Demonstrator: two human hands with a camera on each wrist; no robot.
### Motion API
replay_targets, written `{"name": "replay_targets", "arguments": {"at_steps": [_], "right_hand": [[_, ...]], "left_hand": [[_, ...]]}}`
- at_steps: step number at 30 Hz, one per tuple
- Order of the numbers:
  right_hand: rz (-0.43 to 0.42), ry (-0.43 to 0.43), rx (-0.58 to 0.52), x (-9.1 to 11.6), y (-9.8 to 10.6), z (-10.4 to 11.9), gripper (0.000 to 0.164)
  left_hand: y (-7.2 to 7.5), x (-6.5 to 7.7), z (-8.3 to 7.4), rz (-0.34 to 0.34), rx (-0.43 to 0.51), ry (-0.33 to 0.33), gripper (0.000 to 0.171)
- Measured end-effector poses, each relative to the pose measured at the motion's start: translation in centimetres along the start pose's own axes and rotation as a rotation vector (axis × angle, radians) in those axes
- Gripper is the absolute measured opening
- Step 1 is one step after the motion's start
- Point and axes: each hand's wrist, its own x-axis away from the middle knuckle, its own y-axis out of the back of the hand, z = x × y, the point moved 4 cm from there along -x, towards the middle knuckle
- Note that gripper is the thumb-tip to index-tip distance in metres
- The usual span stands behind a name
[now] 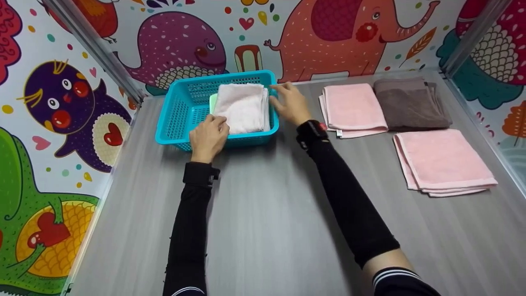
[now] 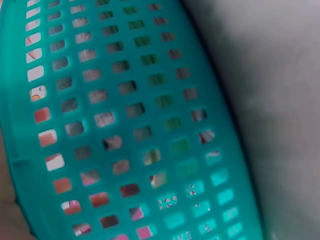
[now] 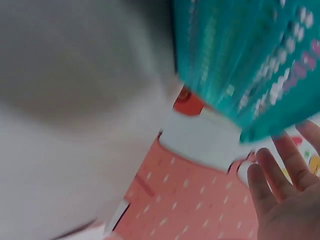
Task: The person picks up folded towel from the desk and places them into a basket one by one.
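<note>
A turquoise perforated basket [image 1: 176, 117] stands near the back wall. A folded pale pink, nearly white towel [image 1: 240, 107] lies in its right half, over a light green cloth [image 1: 213, 102] of which only an edge shows. My left hand [image 1: 208, 137] reaches over the front rim, its bent fingers right at the towel's near left corner; its fingertips are partly hidden, and I cannot tell if they pinch the towel. At the right rim is my right hand [image 1: 292, 102], fingers spread and loosely bent. In the right wrist view its fingers [image 3: 287, 162] are apart, close to the basket's rim [image 3: 280, 122].
To the right of the basket lie a folded pink towel [image 1: 355, 107], a folded grey-brown towel [image 1: 411, 105] and, nearer the front, another folded pink towel [image 1: 446, 160]. Cartoon-printed walls [image 1: 254, 33] enclose the grey tabletop [image 1: 254, 213] at the back and sides.
</note>
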Motion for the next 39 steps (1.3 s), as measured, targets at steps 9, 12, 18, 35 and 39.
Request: {"name": "replay_targets", "arguments": {"at_steps": [9,12,18,35,39], "right_hand": [[-0.093,-0.147,0.123,3.2,6.9,-10.5,0.046],[-0.107,-0.183,0.170,5.3,8.7,-13.5,0.045],[0.038,-0.236,0.199,8.2,10.4,-16.5,0.057],[0.257,-0.262,0.221,8.7,10.6,-17.4,0.058],[0.289,-0.271,0.254,8.7,10.4,-17.0,0.059]], "left_hand": [[0.0,-0.2,0.0,0.018,-0.002,-0.018,0.042],[0.1,-0.2,0.0,0.012,-0.005,-0.028,0.043],[0.2,-0.2,-0.1,-0.003,-0.011,-0.040,0.042],[0.0,-0.3,-0.3,0.024,-0.005,-0.028,0.044],[0.1,-0.3,-0.3,0.015,0.011,-0.036,0.041]]}}
